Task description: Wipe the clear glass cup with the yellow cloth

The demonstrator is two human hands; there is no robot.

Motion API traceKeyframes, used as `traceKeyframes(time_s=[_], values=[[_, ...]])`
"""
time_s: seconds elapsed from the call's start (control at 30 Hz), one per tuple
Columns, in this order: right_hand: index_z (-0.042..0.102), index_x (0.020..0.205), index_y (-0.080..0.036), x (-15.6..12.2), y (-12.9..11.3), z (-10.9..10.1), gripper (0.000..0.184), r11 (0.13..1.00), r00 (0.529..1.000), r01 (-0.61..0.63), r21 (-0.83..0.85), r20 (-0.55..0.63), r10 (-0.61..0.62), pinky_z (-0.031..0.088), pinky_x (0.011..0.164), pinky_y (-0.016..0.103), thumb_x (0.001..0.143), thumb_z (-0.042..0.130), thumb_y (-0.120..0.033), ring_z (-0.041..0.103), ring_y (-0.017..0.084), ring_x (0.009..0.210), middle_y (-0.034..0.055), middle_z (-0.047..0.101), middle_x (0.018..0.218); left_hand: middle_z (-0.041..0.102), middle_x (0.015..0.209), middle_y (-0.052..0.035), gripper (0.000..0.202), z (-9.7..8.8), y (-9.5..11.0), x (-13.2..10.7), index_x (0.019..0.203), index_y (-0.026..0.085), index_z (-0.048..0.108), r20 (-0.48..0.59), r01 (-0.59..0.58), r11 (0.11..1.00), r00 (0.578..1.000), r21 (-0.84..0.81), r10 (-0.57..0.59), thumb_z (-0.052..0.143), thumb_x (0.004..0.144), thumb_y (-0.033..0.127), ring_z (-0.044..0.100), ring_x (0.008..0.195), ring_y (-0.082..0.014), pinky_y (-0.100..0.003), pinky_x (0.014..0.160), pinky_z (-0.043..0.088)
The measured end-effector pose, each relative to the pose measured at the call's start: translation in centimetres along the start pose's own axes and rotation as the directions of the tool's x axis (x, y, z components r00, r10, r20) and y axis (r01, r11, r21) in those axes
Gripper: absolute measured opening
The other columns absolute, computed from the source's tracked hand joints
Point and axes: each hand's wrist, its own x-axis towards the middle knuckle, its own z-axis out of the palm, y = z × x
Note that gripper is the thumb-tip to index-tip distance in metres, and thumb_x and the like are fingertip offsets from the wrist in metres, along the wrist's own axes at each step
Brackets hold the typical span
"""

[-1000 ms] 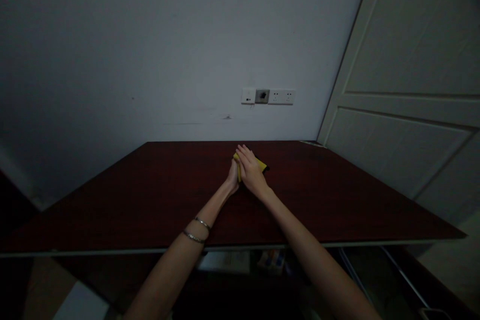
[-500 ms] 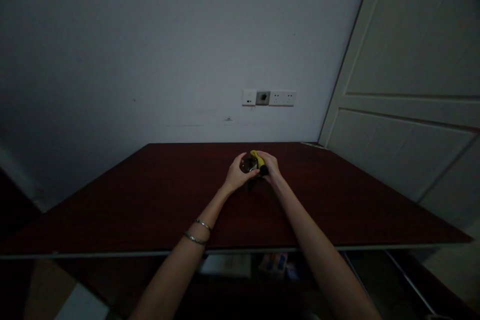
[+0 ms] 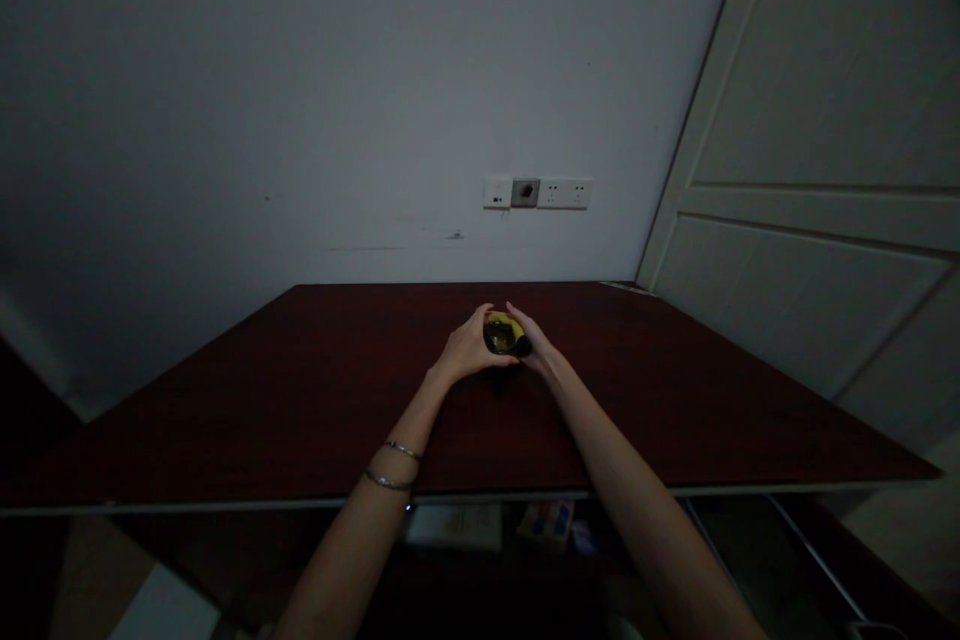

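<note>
A slip could be caused by a loosened grip on the glass (image 3: 500, 337), whose smooth wall is wrapped by the left hand's (image 3: 466, 350) fingers; the yellow cloth (image 3: 517, 322) is gripped against it by the right hand (image 3: 540, 342). Round, shiny and seemingly see-through, it is held between both over the bench (image 3: 337, 400); contact beneath cannot be told.

The left grip (image 3: 466, 348) and right grip (image 3: 538, 342) partly cover the yellow cloth (image 3: 515, 325) and a round object (image 3: 500, 338), too small to identify. The bottom edge cuts both forearms (image 3: 349, 540); the packet (image 3: 553, 522) below the desk (image 3: 360, 390) is too blurred to read.
</note>
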Motion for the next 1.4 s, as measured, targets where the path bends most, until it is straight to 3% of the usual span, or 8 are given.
traceKeyframes(time_s=[0.3,0.53,0.67,0.83,0.97,1.1,1.27,1.4], values=[[0.065,0.081,-0.016,0.2,1.7,0.3,0.030,0.996,0.982,0.075,0.041,-0.179,-0.066,0.050,0.070,0.030,0.077,0.048,-0.041,0.064,0.017,0.068,0.0035,0.069,0.073,0.054,0.101,-0.0086,0.099,0.1,-0.6,0.3,0.124,0.020,0.034,-0.075,0.130,0.988,0.988,-0.079,-0.136,0.079,0.039,0.042,0.053,0.097,-0.0274,-0.039,0.085,0.039],[0.063,0.070,-0.017,0.6,2.0,0.6,0.023,0.958,0.939,0.185,0.218,-0.327,-0.107,0.050,0.066,0.029,0.073,0.049,-0.034,0.062,0.017,0.060,0.0025,0.068,0.064,0.047,0.120,-0.0162,0.089,2.3,-1.2,0.8,0.127,0.013,0.030,-0.140,0.150,0.958,0.972,-0.246,-0.188,0.072,0.055,0.045,0.045,0.112,-0.0260,-0.038,0.095,0.032],[0.063,0.071,-0.017,0.6,1.4,0.3,0.024,0.963,0.934,0.229,0.143,-0.309,-0.177,0.050,0.067,0.030,0.072,0.049,-0.037,0.062,0.016,0.059,0.0022,0.068,0.066,0.030,0.136,-0.0196,0.087,2.2,-1.2,0.8,0.134,0.009,0.020,-0.014,0.219,0.873,0.968,-0.435,-0.250,0.064,0.066,0.040,0.028,0.127,-0.0263,-0.040,0.104,0.021],[0.065,0.078,-0.016,0.6,-0.2,-0.6,0.026,0.981,0.965,0.175,0.083,-0.211,-0.154,0.050,0.069,0.030,0.073,0.049,-0.036,0.063,0.017,0.063,0.0027,0.068,0.069,0.035,0.135,-0.0158,0.089,1.1,-1.4,0.8,0.135,0.015,0.020,0.200,0.236,0.744,0.970,-0.625,-0.139,0.069,0.061,0.025,0.036,0.123,-0.0251,-0.042,0.102,0.027],[0.066,0.083,-0.015,0.5,-1.1,-1.2,0.030,0.994,0.992,0.071,0.081,-0.111,-0.062,0.049,0.070,0.031,0.076,0.046,-0.037,0.063,0.018,0.065,0.0039,0.070,0.074,0.047,0.126,-0.0138,0.077,1.1,-1.3,0.9,0.127,0.014,0.038,0.156,0.139,0.740,0.987,-0.658,-0.046,0.072,0.058,0.019,0.046,0.115,-0.0240,-0.042,0.099,0.033],[0.066,0.086,-0.015,0.5,-1.1,-1.1,0.034,0.997,0.995,0.057,0.060,-0.088,-0.052,0.049,0.069,0.031,0.078,0.043,-0.039,0.063,0.018,0.065,0.0044,0.070,0.074,0.056,0.115,-0.0131,0.069,1.5,-1.3,0.8,0.116,0.013,0.050,0.101,0.115,0.772,0.993,-0.625,-0.066,0.076,0.052,0.018,0.054,0.104,-0.0236,-0.041,0.094,0.039],[0.065,0.083,-0.016,0.8,-0.4,-0.6,0.032,0.987,0.977,0.144,0.078,-0.172,-0.129,0.049,0.068,0.028,0.078,0.042,-0.037,0.063,0.016,0.065,0.0027,0.070,0.073,0.059,0.110,-0.0126,0.070,2.1,-1.7,0.8,0.111,0.013,0.053,0.000,0.154,0.801,0.982,-0.578,-0.190,0.078,0.046,0.016,0.055,0.102,-0.0241,-0.041,0.092,0.041],[0.064,0.086,-0.017,1.0,0.6,-0.1,0.030,0.963,0.929,0.267,0.035,-0.275,-0.248,0.049,0.071,0.028,0.077,0.045,-0.038,0.063,0.016,0.070,0.0008,0.069,0.075,0.060,0.105,-0.0127,0.073,2.1,-2.3,1.1,0.106,0.013,0.053,-0.074,0.209,0.819,0.954,-0.535,-0.292,0.081,0.039,0.014,0.056,0.098,-0.0236,-0.041,0.090,0.041]])
